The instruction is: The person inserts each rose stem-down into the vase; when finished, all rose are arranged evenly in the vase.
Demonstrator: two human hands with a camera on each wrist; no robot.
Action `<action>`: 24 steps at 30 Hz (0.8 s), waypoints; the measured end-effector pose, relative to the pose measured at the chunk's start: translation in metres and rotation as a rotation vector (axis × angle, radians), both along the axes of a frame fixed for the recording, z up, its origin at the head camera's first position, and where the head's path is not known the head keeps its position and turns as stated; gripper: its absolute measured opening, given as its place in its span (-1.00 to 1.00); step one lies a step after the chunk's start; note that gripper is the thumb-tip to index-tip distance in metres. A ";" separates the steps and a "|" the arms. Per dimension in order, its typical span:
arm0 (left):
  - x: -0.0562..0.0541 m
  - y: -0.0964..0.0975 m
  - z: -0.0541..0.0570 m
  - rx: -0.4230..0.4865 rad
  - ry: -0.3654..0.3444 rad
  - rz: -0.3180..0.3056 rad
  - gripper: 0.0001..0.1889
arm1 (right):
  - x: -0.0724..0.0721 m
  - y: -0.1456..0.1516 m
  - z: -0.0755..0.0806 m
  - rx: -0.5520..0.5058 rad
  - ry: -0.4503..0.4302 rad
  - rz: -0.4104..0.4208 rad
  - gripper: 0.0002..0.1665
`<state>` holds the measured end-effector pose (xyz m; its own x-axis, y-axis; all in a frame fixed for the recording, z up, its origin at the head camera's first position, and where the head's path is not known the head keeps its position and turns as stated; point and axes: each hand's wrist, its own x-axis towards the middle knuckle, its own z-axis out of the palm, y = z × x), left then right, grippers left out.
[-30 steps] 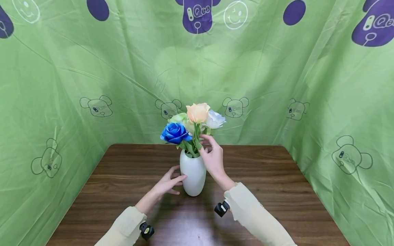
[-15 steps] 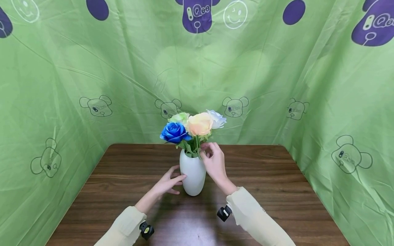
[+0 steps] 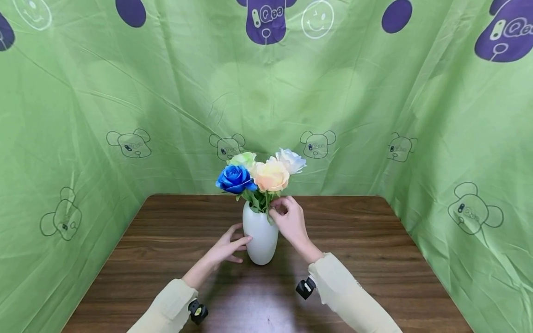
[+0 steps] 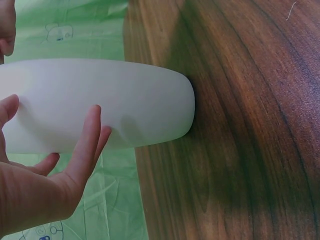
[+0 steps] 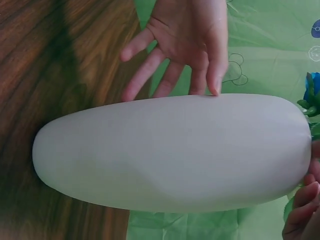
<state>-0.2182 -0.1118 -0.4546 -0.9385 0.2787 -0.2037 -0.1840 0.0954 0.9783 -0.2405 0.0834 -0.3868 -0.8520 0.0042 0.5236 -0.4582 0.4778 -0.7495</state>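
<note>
A white vase (image 3: 261, 238) stands upright on the table in the head view. Blue (image 3: 236, 179), peach (image 3: 271, 175), white (image 3: 291, 160) and pale green (image 3: 243, 160) roses rise from its mouth. At the vase's left side, my left hand (image 3: 226, 247) touches it with thumb and fingertips; the right wrist view shows those fingers spread and fairly straight. My right hand (image 3: 289, 219) is at the right of the rim and pinches the peach rose's green stem between thumb and fingers. Leaves and the rim partly hide where the stem enters.
The brown wooden table (image 3: 354, 268) reaches back to a green cloth backdrop (image 3: 266, 92) with bear prints, which also encloses both sides. A black wrist camera (image 3: 306, 287) sits on the right sleeve, another camera (image 3: 197, 312) on the left.
The peach rose has come down and slightly right, below the white rose's level. My right hand has lowered with it to the rim. The left hand and vase stay put.
</note>
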 end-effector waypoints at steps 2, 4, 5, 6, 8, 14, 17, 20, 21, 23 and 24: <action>-0.001 0.000 -0.001 -0.004 -0.001 0.004 -0.26 | -0.001 0.001 0.003 0.028 -0.021 0.008 -0.95; -0.001 0.000 -0.002 -0.005 0.002 0.003 -0.25 | -0.001 0.002 0.005 0.062 -0.052 0.015 -0.96; -0.001 0.000 -0.002 -0.004 0.003 0.003 -0.25 | -0.002 0.002 0.006 0.075 -0.069 0.020 -0.97; -0.001 0.000 -0.002 -0.002 0.003 0.003 -0.25 | -0.002 0.002 0.007 0.084 -0.085 0.022 -0.97; -0.001 0.000 -0.002 0.000 0.004 0.000 -0.26 | -0.003 0.003 0.009 0.097 -0.118 0.028 -0.97; -0.001 0.000 -0.002 -0.005 -0.006 0.003 -0.26 | -0.002 0.005 0.009 0.032 -0.139 0.059 -0.93; 0.000 -0.001 -0.003 -0.009 -0.002 0.009 -0.25 | 0.001 0.009 0.004 -0.036 -0.117 0.080 -0.90; 0.001 -0.001 -0.005 -0.013 0.007 -0.001 -0.25 | 0.003 0.016 -0.002 -0.087 -0.086 0.097 -0.88; 0.001 -0.001 -0.005 -0.013 0.009 -0.002 -0.25 | 0.005 0.019 -0.004 -0.101 -0.076 0.104 -0.88; 0.002 -0.002 -0.006 -0.012 0.012 -0.011 -0.24 | 0.011 0.024 -0.004 -0.117 -0.071 0.117 -0.87; 0.002 -0.003 -0.007 -0.013 0.011 -0.012 -0.25 | 0.015 0.027 -0.003 -0.120 -0.067 0.121 -0.87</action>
